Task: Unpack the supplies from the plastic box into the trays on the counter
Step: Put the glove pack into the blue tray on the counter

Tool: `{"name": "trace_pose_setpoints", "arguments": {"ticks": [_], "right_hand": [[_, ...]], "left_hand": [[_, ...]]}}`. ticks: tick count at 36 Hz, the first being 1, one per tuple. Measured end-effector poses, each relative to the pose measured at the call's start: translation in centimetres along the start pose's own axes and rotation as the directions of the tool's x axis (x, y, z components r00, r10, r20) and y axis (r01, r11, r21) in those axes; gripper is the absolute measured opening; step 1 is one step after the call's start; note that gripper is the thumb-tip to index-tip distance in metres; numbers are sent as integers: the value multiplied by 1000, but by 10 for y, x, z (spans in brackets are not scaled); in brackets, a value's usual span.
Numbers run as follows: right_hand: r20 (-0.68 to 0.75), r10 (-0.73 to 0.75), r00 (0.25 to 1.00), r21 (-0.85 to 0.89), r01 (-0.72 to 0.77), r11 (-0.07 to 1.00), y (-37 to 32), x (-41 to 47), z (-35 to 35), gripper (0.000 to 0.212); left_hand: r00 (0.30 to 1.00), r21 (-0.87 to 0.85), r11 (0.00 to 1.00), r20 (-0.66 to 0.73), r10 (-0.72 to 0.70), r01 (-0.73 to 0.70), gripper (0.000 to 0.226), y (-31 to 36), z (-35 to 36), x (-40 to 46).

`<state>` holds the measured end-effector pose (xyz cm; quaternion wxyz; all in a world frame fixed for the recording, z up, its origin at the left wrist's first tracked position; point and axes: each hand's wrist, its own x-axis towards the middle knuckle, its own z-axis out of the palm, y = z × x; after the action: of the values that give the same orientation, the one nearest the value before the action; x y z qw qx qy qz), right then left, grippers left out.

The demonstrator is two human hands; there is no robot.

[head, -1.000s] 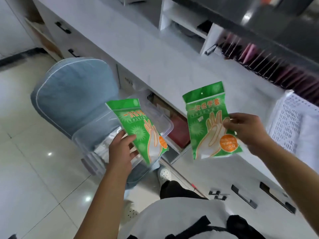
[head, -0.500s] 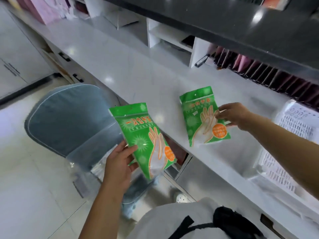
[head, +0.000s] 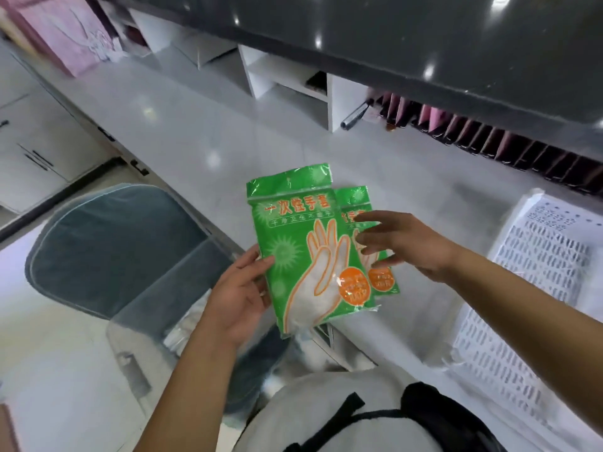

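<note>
The left hand (head: 239, 298) is gripping a green glove packet (head: 306, 252) above the surface (head: 195, 138). The right hand (head: 404, 243), fingers spread, is hovering over a second packet (head: 383, 282), seemingly lying there beside the white tray (head: 538, 275).
</note>
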<state>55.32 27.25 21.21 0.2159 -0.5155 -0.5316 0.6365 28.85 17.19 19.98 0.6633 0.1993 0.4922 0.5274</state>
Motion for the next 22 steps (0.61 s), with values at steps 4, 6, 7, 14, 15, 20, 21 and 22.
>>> {"name": "trace_pose_setpoints", "arguments": {"ticks": [4,6,7,14,15,20,21,22], "right_hand": [[-82,-8,997,181,22,983,10,-12,-3,36],[-148,26,989,216,7,976,19,-13,-9,38],[-173,53,984,222,-14,975,25,-13,-11,38],[-296,163,941,154,-121,981,41,13,-19,44],[-322,159,933,131,-122,984,43,18,-19,45],[-385,163,908,16,-170,985,52,37,-12,54],[-396,167,903,-9,-186,983,55,38,-8,55],[-410,166,897,-38,-199,979,57,39,-5,55]], "left_hand": [[999,45,998,33,-36,35,46,-3,20,23],[997,96,993,6,-75,74,43,-11,28,35],[995,118,988,-5,-96,96,40,-16,31,41],[990,235,961,-33,-140,144,31,-39,45,81],[989,238,960,-42,-139,145,30,-39,46,86],[984,385,909,-139,-115,161,30,-43,45,112],[982,422,892,-158,-102,160,28,-45,43,115],[982,450,879,-167,-92,159,26,-46,41,118]]}}
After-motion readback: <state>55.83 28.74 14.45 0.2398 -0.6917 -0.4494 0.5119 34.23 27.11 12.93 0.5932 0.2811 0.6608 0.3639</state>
